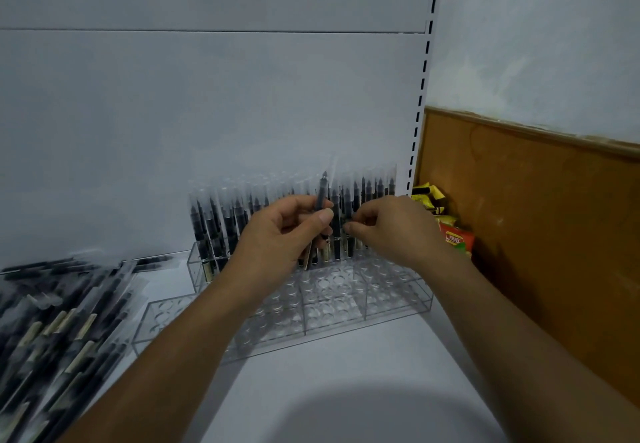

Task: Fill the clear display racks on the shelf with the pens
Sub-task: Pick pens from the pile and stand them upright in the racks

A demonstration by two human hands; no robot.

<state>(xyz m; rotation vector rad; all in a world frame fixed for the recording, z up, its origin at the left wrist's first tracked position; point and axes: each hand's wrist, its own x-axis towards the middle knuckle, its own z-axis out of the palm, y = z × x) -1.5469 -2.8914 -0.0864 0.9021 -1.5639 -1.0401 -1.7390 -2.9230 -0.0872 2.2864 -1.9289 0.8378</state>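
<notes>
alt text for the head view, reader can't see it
A person's left hand holds a wrapped black pen upright over a clear display rack on a white shelf; the right hand, fingers curled, reaches the racked pens. Loose wrapped pens lie at left.

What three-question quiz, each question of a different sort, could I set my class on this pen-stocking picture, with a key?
1. True or false: every hole in the front rack is filled.
2. Multiple choice: where do the loose wrapped pens lie? A) left of the front rack B) inside it C) right of it
3. Fill the gap: the left hand grips a ____, tip up.

Key
1. False: its holes stand empty.
2. A
3. pen
</notes>
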